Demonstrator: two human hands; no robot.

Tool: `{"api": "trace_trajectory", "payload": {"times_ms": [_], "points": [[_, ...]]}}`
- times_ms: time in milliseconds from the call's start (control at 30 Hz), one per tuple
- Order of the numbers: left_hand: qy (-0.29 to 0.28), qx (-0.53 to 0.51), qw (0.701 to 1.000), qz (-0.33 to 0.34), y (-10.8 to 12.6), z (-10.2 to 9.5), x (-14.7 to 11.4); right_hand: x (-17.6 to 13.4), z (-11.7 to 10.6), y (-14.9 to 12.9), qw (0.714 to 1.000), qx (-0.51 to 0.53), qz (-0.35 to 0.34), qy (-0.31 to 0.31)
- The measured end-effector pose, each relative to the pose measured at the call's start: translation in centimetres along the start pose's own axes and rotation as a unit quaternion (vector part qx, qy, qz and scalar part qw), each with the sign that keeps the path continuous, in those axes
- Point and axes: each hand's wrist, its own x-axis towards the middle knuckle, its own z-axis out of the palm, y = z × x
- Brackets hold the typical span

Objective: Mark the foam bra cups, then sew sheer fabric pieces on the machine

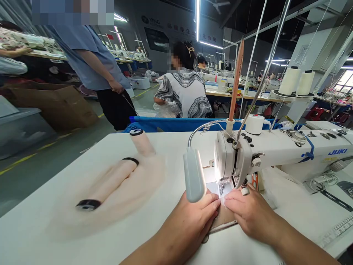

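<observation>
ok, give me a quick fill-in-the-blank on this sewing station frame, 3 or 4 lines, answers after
1. Both hands, the left hand and the right hand, press a brown piece flat at the needle of the white ____ machine.
2. The brand word printed in blue on the machine arm is ____.
3. The gooseneck lamp sits just above the ____ hand.
4. On the thread stand behind the machine stand ____ white cones.

Missing words: sewing; JUKI; left; two

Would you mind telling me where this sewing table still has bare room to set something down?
Bare tabletop lies along the near edge, between the beige fabric pile and the left hand. It is crowded at the needle, where both hands, right hand, the lamp and sewing machine meet.
</observation>
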Motion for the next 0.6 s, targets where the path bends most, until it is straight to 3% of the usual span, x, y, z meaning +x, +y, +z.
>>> {"api": "trace_trajectory", "payload": {"times_ms": [433,500,600], "points": [[-0.062,0.003,0.994,-0.094,-0.4,-0.7,0.4,0.8,0.0,-0.1,0.997,0.02,0.078,0.006],[-0.067,0.012,0.99,-0.122,-0.1,-1.7,0.8,0.5,0.3,0.0,0.996,0.023,0.084,0.002],[-0.097,0.046,0.976,-0.191,-0.2,-4.8,1.1,-0.9,1.7,1.1,0.996,0.011,0.086,-0.01]]}}
